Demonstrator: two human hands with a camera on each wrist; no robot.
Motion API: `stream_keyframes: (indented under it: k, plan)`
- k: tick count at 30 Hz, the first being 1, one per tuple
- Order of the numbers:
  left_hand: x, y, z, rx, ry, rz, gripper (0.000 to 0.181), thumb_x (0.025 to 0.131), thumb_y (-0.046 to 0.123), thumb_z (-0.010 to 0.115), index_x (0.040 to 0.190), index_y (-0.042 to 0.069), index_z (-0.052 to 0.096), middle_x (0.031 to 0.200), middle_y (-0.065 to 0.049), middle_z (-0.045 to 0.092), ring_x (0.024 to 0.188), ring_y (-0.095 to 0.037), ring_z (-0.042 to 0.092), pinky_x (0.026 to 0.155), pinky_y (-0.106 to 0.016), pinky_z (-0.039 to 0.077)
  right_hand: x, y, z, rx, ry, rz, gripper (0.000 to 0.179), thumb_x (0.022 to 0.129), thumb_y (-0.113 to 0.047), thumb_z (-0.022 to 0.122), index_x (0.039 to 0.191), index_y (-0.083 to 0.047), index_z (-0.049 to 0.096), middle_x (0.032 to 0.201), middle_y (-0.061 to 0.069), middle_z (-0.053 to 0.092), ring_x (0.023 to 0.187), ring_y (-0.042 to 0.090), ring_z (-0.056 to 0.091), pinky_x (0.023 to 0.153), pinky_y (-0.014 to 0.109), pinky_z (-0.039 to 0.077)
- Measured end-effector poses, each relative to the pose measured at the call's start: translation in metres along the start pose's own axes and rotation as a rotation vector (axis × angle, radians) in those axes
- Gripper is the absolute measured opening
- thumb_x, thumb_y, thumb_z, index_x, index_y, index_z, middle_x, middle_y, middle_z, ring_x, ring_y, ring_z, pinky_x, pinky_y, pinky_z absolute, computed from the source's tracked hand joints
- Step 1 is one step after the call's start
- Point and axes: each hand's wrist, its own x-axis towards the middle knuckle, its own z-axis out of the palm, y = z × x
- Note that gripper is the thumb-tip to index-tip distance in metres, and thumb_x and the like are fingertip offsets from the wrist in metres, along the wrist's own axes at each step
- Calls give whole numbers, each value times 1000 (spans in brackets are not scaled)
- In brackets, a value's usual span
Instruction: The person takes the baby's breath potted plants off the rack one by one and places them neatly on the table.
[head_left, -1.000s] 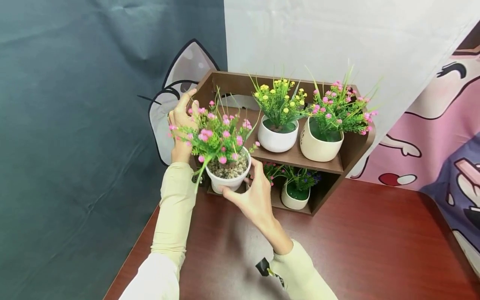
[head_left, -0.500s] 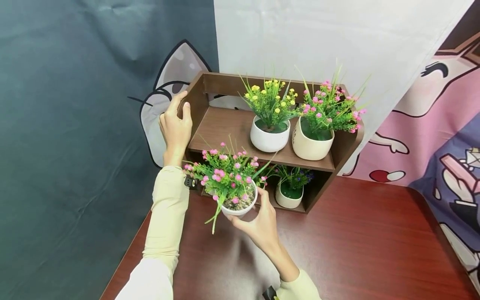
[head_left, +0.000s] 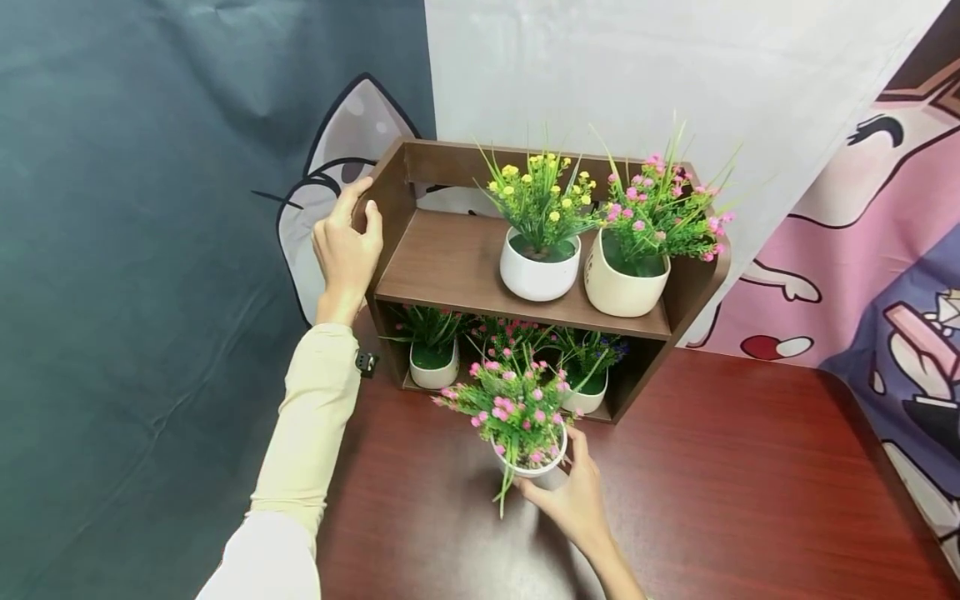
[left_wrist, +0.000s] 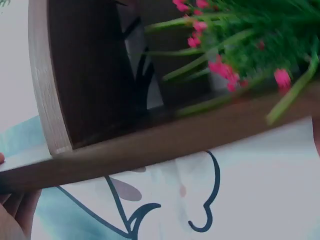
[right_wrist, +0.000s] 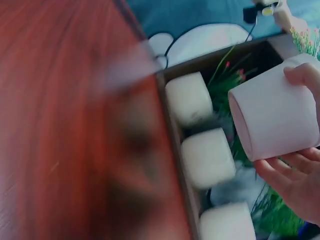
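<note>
My right hand [head_left: 576,498] holds a white pot [right_wrist: 277,107] of pink artificial flowers [head_left: 517,408], thumb and fingers round its sides. This potted plant hangs over the table in front of the shelf; pebbles show inside its rim. On the left, my left hand [head_left: 347,254] grips the edge of the side panel of a brown two-tier shelf [head_left: 442,262], thumb inside and fingers outside. In the left wrist view, only bits of its fingers [left_wrist: 19,215] show at the panel [left_wrist: 115,162].
The upper tier bears a white pot of yellow flowers [head_left: 540,271] and a cream pot of pink flowers [head_left: 626,279], both towards the right. Several potted plants, including a cream pot [head_left: 435,367], line the lower tier. Red-brown table [head_left: 750,467] extends rightward; printed cloth [head_left: 187,250] hangs behind.
My right hand has carried the pink-flowered pot from the shelf's upper left down and to the right, out over the table. The left hand stays at the side panel.
</note>
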Motion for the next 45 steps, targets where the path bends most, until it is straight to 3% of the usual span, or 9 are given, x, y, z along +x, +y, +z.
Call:
stream_keyframes:
  k: [5,9,16,18,25,28,33,40,45]
  plan:
    - [2,0,4,6,-10,10,28,83,23,47,108,24,60,55,-8,52,39,-21,25,45,-33,21,-18,19,-17,-38,48,27,81,47,-19,81,117,-10,42,107,7,54,95,20,54,70,42,45]
    - [6,2,7,15,-17,29,28,83,22,46,107,21,60,51,-8,48,40,-22,26,46,-33,20,-26,35,-35,-48,83,16,80,47,-17,82,117,-6,43,107,11,54,92,21,55,71,34,46]
    - [7,3,8,17,-1,6,29,83,24,46,109,23,59,80,-4,65,42,-22,29,47,-33,22,-34,48,-68,-141,142,90,85,44,-20,84,117,-9,43,104,10,55,92,14,51,74,29,41]
    - [6,3,8,21,2,-4,30,83,24,46,110,24,59,90,0,65,43,-23,31,48,-33,25,-39,60,-74,-145,159,130,86,42,-18,85,117,-8,43,103,12,54,91,18,52,73,31,42]
    - [5,-1,4,13,6,-20,30,83,24,47,110,24,59,100,4,62,46,-23,36,50,-34,28,-56,143,-92,-258,219,231,90,42,-28,85,121,-22,41,106,4,53,88,13,55,69,9,39]
    - [4,-1,4,7,7,-18,30,83,24,48,110,24,59,101,4,62,46,-23,40,50,-34,31,-59,156,-101,-310,251,273,92,41,-31,84,121,-28,40,105,1,54,86,9,54,69,8,36]
    - [2,0,6,-1,15,-22,30,83,25,48,110,23,60,101,4,62,46,-23,43,51,-34,32,-64,160,-119,-407,300,349,95,38,-35,84,121,-31,39,99,1,57,86,13,51,70,16,32]
    - [-1,-1,7,-6,22,-19,29,82,24,49,109,23,60,101,4,62,46,-21,42,50,-34,32,-56,113,-132,-374,330,387,89,45,-21,83,121,-10,37,99,27,52,89,35,49,75,39,33]
    - [0,-1,7,-23,26,-40,28,82,25,49,108,26,60,102,7,61,56,-24,53,57,-35,37,-55,148,-134,-398,373,437,96,45,-32,83,126,-22,32,107,25,51,93,38,47,81,42,30]
